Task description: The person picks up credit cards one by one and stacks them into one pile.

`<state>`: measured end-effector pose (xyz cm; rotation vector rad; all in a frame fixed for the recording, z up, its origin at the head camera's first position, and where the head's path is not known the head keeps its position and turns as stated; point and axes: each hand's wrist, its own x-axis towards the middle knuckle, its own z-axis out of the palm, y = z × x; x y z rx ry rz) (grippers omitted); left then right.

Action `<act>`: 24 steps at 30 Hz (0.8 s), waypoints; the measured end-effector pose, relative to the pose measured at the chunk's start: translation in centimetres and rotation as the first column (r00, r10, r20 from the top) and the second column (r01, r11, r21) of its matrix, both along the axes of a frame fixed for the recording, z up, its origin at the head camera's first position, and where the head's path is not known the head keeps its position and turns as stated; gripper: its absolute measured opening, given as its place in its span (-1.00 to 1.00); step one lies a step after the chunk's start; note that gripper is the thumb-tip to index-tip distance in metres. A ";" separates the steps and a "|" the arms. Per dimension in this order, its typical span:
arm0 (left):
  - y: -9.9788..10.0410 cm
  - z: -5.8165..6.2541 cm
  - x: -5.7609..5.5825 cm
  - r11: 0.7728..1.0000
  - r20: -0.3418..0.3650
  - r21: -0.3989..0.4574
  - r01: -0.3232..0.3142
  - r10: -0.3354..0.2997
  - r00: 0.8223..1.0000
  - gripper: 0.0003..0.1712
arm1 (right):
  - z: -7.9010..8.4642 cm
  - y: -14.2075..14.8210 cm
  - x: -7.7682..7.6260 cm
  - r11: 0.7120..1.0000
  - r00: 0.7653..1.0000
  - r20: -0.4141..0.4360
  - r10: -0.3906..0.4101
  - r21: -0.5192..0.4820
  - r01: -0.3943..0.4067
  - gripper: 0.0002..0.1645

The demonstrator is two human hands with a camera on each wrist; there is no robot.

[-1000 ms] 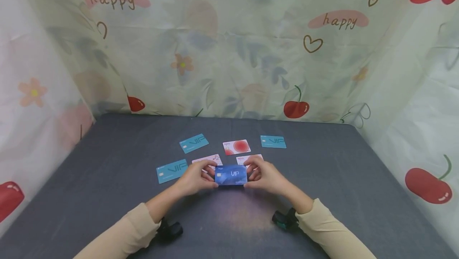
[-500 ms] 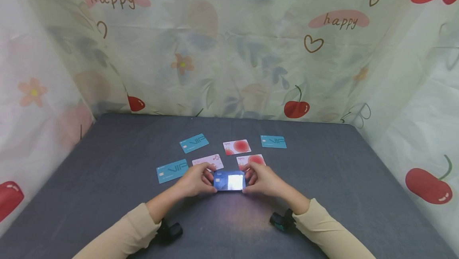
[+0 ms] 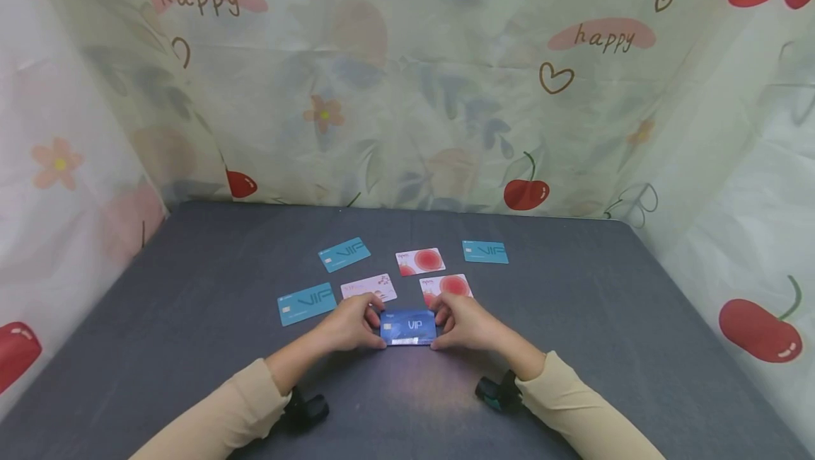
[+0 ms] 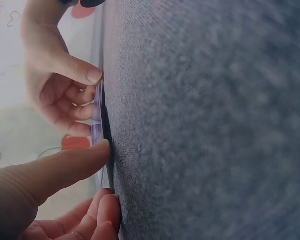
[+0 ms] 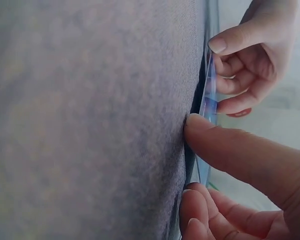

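Observation:
A blue VIP card point(image 3: 408, 325) lies level between two hands, close over the dark cloth. My left hand point(image 3: 352, 322) pinches its left short edge between thumb and fingers. At the opposite short edge my right hand point(image 3: 467, 323) does the same. Both wrist views show the card point(image 4: 96, 131) edge-on, a dark shadow line beneath it. Just beyond the hands lie a pink blossom card point(image 3: 369, 286) and a white card with a red circle point(image 3: 452, 284); the right fingers overlap the latter's lower edge in the head view.
A teal VIP card point(image 3: 307, 303) lies left of the left hand. Farther back are another teal card point(image 3: 344, 255), a second red-circle card point(image 3: 421, 261) and a teal card point(image 3: 486, 252) at right. Patterned curtains point(image 3: 407, 92) enclose the dark table point(image 3: 573, 304) behind and at the sides.
Both hands have drawn the blue card toward the person and lower. More of the pink card and the nearer red-circle card shows. A bright glare crossed the blue card and shrank to its front edge.

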<state>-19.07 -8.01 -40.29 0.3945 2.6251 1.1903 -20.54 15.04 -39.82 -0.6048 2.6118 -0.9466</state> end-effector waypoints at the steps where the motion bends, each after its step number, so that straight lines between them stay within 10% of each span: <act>1: 0.1 0.0 0.0 1.000 0.003 -0.006 -0.004 0.004 1.000 -0.43 | 0.0 0.0 0.0 1.000 1.000 -0.002 -0.003 0.002 0.003 -0.40; 24: 0.4 0.0 0.0 0.998 -0.031 -0.066 -0.013 0.011 0.999 -0.46 | 0.1 -0.2 0.0 0.999 0.999 0.005 -0.032 0.042 0.031 -0.40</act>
